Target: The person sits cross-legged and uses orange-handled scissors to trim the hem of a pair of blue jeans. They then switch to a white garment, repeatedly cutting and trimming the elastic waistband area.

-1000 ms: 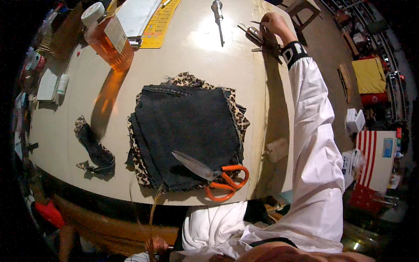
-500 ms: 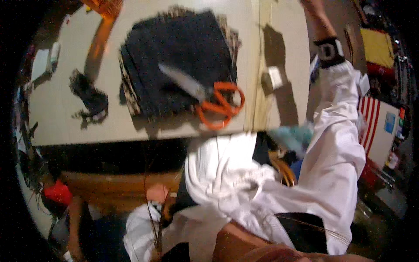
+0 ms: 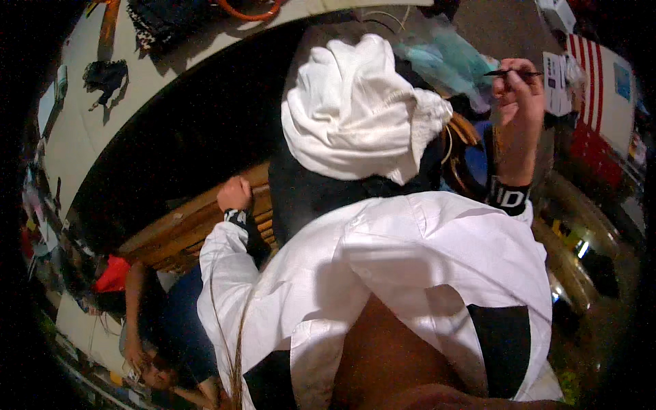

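My right hand [image 3: 521, 92] is raised at the right, closed in a pinch. Between thumb and fingers it has a thin dark pointed tool [image 3: 502, 72], too small to tell its kind. At the left, my left hand [image 3: 235, 193] is curled beside the wooden bench [image 3: 171, 229]; what its fingers hold, if anything, is hidden. A bunched white cloth [image 3: 342, 116] lies across my lap between both hands. At the top edge an orange scissors handle [image 3: 256, 16] shows in part, next to a dark fabric stack [image 3: 164, 31].
A pale table [image 3: 72, 154] curves along the upper left, with a dark fabric scrap [image 3: 104, 78] on it. Right of the white cloth is a clear plastic bag with greenish contents [image 3: 441, 58]. A person [image 3: 133, 314] is at the lower left. A red-striped panel [image 3: 591, 89] stands far right.
The view has tilted down toward my lap, so the table and fabric stack moved up and partly out of view. My right hand came back from beyond the table's right side, with the dark tool visible.
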Motion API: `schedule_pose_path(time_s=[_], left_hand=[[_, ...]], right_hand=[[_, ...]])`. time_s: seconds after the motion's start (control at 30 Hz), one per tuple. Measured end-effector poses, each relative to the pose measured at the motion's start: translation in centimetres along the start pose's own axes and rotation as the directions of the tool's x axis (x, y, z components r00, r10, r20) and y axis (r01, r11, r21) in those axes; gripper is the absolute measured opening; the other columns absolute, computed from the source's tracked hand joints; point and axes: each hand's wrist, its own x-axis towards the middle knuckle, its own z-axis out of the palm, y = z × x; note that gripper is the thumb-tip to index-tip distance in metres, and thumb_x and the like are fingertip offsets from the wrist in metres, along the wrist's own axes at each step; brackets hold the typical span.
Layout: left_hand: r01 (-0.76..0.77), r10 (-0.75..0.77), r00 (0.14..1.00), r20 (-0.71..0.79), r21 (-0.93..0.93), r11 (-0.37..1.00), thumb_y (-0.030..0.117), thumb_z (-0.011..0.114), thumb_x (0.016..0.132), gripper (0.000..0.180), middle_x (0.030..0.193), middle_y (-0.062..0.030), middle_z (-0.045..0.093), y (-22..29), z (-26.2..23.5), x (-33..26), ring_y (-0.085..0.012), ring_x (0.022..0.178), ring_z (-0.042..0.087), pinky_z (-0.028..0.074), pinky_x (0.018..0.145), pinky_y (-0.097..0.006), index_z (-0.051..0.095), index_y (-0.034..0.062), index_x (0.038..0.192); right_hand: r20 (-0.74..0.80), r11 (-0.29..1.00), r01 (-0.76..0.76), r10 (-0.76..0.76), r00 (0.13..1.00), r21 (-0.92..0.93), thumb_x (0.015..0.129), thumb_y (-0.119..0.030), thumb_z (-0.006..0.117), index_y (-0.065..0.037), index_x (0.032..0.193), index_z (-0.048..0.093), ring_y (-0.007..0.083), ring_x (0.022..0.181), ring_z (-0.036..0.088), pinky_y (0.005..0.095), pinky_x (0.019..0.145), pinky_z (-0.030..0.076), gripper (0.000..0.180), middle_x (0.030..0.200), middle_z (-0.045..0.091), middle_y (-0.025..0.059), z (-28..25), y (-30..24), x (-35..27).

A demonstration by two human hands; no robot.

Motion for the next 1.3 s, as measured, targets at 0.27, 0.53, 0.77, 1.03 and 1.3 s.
schedule_pose_path(time_s=[0.27, 0.53, 0.77, 1.03, 1.3], left_hand=[[0.348, -0.448, 0.881, -0.153, -0.432, 0.832, 0.033, 0.05, 0.086, 0.03, 0.08, -0.0154, 0.062, 0.8, 2.2, 4.2, -0.0355, 0.071, 0.058, 0.046, 0.063, -0.041, 0.061, 0.0056, 0.081], [-0.395, 0.043, 0.892, -0.45, -0.73, 0.559, 0.009, 0.06, 0.081, 0.009, 0.068, -0.0106, 0.056, 20.6, -10.6, 3.4, -0.0172, 0.061, 0.054, 0.044, 0.059, -0.028, 0.059, 0.0, 0.08], [-0.467, 0.452, 0.861, -0.233, -0.714, 0.522, 0.025, 0.07, 0.074, 0.034, 0.079, -0.014, 0.059, 32.5, -10.8, 3.8, -0.0279, 0.073, 0.058, 0.046, 0.065, -0.034, 0.058, 0.0006, 0.095], [0.154, 0.404, 0.902, 0.154, -0.988, 0.032, 0.011, 0.059, 0.077, 0.024, 0.086, -0.0008, 0.057, 31.6, -6.8, 4.7, -0.0098, 0.076, 0.053, 0.042, 0.066, -0.023, 0.056, -0.0009, 0.098], [0.394, 0.417, 0.864, 0.283, -0.895, -0.209, 0.006, 0.051, 0.08, 0.038, 0.107, -0.0097, 0.059, 23.6, -7.5, -0.5, -0.0151, 0.092, 0.058, 0.046, 0.079, -0.026, 0.05, -0.0025, 0.117]], right_hand=[[-0.127, 0.998, -0.033, 0.04, 0.991, 0.051, 0.083, -0.005, 0.058, -0.002, 0.091, 0.053, 0.0136, 0.072, 0.057, 0.0253, 0.065, 0.047, 0.01, 0.082, 0.056, 0.0061, -0.7, 3.5, -11.2], [-0.193, 0.983, -0.168, 0.18, 0.965, 0.073, 0.085, -0.008, 0.058, 0.0, 0.09, 0.054, 0.0142, 0.075, 0.06, 0.0268, 0.072, 0.05, 0.01, 0.082, 0.061, 0.0073, -1.6, 7.5, -16.1], [-0.273, 0.955, -0.138, 0.211, 0.939, 0.263, 0.084, -0.009, 0.061, -0.001, 0.092, 0.055, 0.0146, 0.079, 0.061, 0.0272, 0.075, 0.05, 0.013, 0.087, 0.062, 0.008, -2.4, 9.6, -17.5], [-0.338, 0.968, -0.197, 0.24, 0.91, 0.157, 0.082, -0.012, 0.064, -0.003, 0.091, 0.059, 0.0103, 0.078, 0.055, 0.0241, 0.071, 0.046, 0.013, 0.084, 0.058, 0.0021, -4.0, 13.0, -19.8], [-0.195, 0.949, -0.284, 0.307, 0.932, 0.139, 0.082, -0.012, 0.064, -0.002, 0.092, 0.06, 0.0103, 0.077, 0.055, 0.0235, 0.07, 0.046, 0.014, 0.084, 0.059, 0.0021, -2.5, 13.8, -20.3]])
